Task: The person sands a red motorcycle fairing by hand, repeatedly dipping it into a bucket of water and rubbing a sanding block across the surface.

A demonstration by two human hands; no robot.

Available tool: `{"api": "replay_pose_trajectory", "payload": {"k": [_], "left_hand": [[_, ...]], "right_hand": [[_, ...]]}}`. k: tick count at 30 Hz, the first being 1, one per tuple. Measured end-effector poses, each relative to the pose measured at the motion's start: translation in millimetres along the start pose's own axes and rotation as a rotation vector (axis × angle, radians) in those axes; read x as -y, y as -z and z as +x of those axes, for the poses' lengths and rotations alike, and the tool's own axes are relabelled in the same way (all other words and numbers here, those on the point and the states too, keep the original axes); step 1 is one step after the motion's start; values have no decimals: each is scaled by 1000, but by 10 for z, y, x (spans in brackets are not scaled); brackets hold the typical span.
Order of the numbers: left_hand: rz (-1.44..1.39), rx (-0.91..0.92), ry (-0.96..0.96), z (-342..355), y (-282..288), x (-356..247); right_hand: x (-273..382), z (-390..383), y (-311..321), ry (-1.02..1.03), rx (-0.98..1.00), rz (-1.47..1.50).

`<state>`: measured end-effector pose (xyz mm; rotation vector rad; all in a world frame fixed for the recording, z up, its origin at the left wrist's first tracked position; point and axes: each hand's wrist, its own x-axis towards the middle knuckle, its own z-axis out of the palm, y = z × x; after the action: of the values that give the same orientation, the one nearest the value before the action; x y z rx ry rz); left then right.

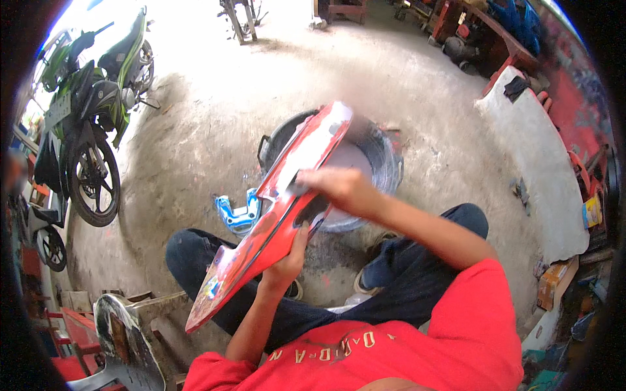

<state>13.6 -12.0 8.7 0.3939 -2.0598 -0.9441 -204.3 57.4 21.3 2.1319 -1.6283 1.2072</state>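
Observation:
A long red plastic panel [267, 241] with white patches slants from my lap up over a black tub [391, 173] of cloudy liquid on the floor. My left hand [287, 260] grips the panel's middle from below, thumb along its edge. Higher up, my right hand [342, 189] is bent over the panel's face, fingers pressed together on a small dark piece, too blurred to identify, against the surface. A blue-and-white plastic part [235, 212] lies beside the tub at its left.
Green-and-black motorbikes [98, 98] stand at the left. A pale board [521, 163] lines the right, with a cardboard box [554, 283] below it. A red wooden bench [450, 32] with clutter is at back right; a worn panel [130, 326] sits at lower left.

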Motion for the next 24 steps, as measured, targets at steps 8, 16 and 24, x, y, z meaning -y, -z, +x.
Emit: {"api": "replay_pose_trajectory", "payload": {"k": [8,16,24], "left_hand": [[-302,14,483,-104,-23,79],[250,0,-61,-44,-85,20],[522,168,-254,-107,-8,120]], "right_hand": [[0,-34,-77,-62,25,40],[-8,-81,-105,-145,40,25],[-252,-155,-69,-254,104,-53]]}}
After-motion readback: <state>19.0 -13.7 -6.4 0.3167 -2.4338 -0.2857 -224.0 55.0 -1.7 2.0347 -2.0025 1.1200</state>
